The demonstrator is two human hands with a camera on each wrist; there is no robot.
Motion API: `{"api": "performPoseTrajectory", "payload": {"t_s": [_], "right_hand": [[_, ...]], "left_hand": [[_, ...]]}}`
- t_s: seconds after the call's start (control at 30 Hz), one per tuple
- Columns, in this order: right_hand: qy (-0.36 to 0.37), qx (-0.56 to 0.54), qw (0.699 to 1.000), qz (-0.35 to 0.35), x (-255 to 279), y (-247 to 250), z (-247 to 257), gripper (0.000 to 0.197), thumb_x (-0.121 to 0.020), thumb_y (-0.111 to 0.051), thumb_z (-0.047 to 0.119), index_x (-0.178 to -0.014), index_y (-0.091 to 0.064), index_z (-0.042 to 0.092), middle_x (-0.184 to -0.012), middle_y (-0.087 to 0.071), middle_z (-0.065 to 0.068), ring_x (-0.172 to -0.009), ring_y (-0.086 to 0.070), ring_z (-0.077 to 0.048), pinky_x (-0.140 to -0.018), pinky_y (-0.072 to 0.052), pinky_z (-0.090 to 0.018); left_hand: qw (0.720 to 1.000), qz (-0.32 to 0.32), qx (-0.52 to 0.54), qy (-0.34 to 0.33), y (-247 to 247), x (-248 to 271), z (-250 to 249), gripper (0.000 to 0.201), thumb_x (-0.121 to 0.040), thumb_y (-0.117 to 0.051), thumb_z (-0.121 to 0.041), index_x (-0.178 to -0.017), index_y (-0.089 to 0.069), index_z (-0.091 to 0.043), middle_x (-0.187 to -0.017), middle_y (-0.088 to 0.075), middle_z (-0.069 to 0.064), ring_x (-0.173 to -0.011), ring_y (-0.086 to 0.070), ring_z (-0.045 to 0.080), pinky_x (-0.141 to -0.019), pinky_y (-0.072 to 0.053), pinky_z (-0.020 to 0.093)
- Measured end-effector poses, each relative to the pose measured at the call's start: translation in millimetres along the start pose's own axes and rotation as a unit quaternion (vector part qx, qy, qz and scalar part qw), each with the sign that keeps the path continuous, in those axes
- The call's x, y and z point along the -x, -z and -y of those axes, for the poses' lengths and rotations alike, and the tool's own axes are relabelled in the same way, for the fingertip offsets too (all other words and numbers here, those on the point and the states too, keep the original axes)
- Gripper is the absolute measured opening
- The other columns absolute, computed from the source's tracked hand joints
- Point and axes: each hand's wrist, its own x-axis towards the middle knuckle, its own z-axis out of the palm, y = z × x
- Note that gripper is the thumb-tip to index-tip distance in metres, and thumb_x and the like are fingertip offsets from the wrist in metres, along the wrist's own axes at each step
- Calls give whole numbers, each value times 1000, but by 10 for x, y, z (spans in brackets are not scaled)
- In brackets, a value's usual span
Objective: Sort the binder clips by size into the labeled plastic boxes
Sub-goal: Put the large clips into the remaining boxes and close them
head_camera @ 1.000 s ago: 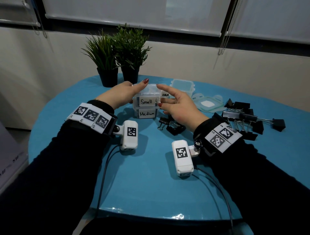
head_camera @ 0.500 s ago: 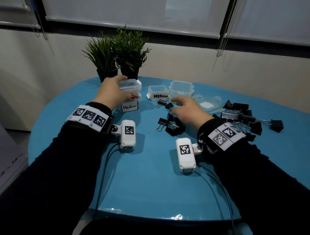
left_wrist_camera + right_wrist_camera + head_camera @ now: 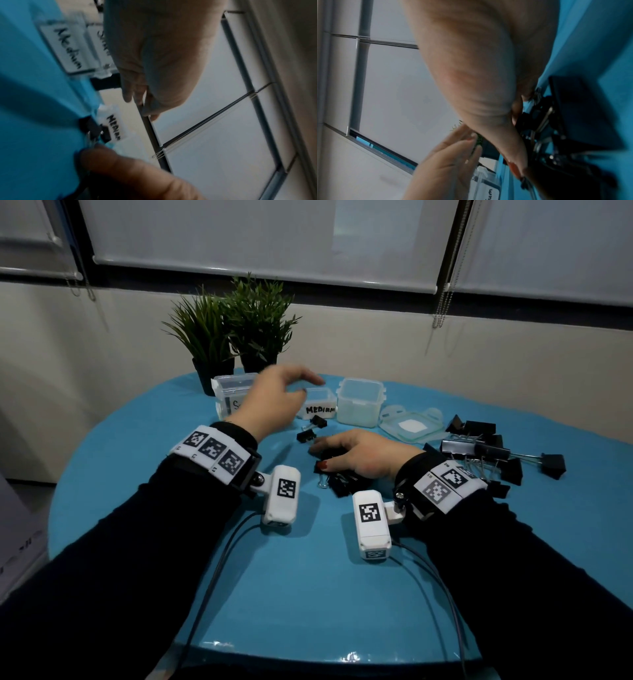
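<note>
A stack of two clear boxes (image 3: pixel 228 392) stands at the back left; the left wrist view shows its labels, Small (image 3: pixel 102 40) and Medium (image 3: pixel 68 47). To its right are an open box marked MEDIUM (image 3: pixel 320 405) and a larger clear box (image 3: pixel 359 402). My left hand (image 3: pixel 274 402) hovers in front of the stack, blurred, fingers loosely curled, holding nothing. My right hand (image 3: pixel 356 453) lies palm down on a pile of small black binder clips (image 3: pixel 340 481), thumb and fingers curled round some of them (image 3: pixel 539 128). Two small clips (image 3: pixel 310 430) lie loose by the MEDIUM box.
Large black binder clips (image 3: pixel 479 446) are heaped at the right of the round blue table (image 3: pixel 308 594). A clear lid (image 3: pixel 409 426) lies between them and the boxes. Two potted plants (image 3: pixel 236 337) stand behind the stack. Cables run from the wrist cameras over the front edge.
My left hand set the stacked boxes down at the back left, let go and drew to the right. My right hand came back from the loose clips onto the small-clip pile.
</note>
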Motion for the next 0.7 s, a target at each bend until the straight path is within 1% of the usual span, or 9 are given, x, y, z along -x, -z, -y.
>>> {"api": "performPoseTrajectory", "payload": {"t_s": [0.07,0.13,0.2,0.33,0.43,0.5,0.57,0.63,0.7], "right_hand": [[5,-40,999,-12,35,48,-21,33,-83,-79,11,-116,-75,18,-116,-74,0,-104,-71,-17,-93,-55,-26],[9,-45,998,-42,66,105,-22,31,-79,-82,6,-108,-78,13,-104,-77,-6,-94,-72,-19,-91,-58,-30],[11,-31,997,-73,69,153,-19,29,-75,-86,6,-102,-79,12,-97,-78,-8,-85,-71,-17,-89,-58,-31],[14,-9,995,-99,46,185,-34,27,-70,-89,9,-95,-80,13,-94,-77,-10,-80,-67,-14,-88,-58,-33],[12,-3,993,-114,29,197,-51,22,-71,-89,9,-90,-80,14,-85,-74,-9,-76,-64,-15,-86,-57,-37],[12,1,993,-118,25,194,-50,18,-74,-86,7,-90,-80,12,-78,-69,-4,-72,-61,-14,-83,-57,-36],[18,-10,992,-124,19,193,-56,17,-78,-81,1,-91,-79,10,-73,-66,0,-67,-59,-11,-74,-55,-29],[21,-23,989,-144,14,201,-68,19,-81,-76,-5,-92,-78,9,-68,-65,3,-60,-58,-5,-62,-50,-16],[23,-40,986,-158,3,211,-87,21,-80,-76,-8,-92,-76,10,-70,-65,2,-59,-58,-3,-58,-47,-10]], "left_hand": [[993,82,-58,61,-148,-65,43,48,-94,-50,1,-129,-63,-28,-136,-56,-3,-108,-64,24,-93,-51,33],[978,126,-129,103,-254,-139,99,56,-95,-47,0,-145,-50,-23,-160,-34,2,-143,-39,21,-114,-28,28],[963,158,-163,147,-315,-184,105,59,-99,-45,-4,-154,-36,-21,-167,-16,5,-151,-23,26,-120,-19,33],[959,154,-173,164,-396,-242,100,61,-100,-52,-11,-157,-29,-17,-161,-28,12,-142,-39,30,-112,-33,33],[964,119,-169,168,-406,-233,132,47,-94,-64,-18,-140,-51,-18,-141,-52,11,-118,-56,26,-91,-44,29],[962,100,-184,173,-394,-213,164,29,-93,-66,-16,-121,-63,-17,-129,-61,8,-111,-59,23,-87,-43,27],[962,81,-197,169,-381,-198,188,17,-93,-63,-11,-106,-71,-18,-120,-68,5,-109,-62,21,-94,-43,30],[966,62,-188,169,-365,-193,206,16,-93,-62,-10,-94,-74,-20,-112,-73,2,-96,-64,19,-95,-46,33],[971,51,-165,168,-342,-187,220,11,-92,-67,-15,-100,-74,-20,-117,-71,2,-97,-64,19,-91,-48,29]]}}
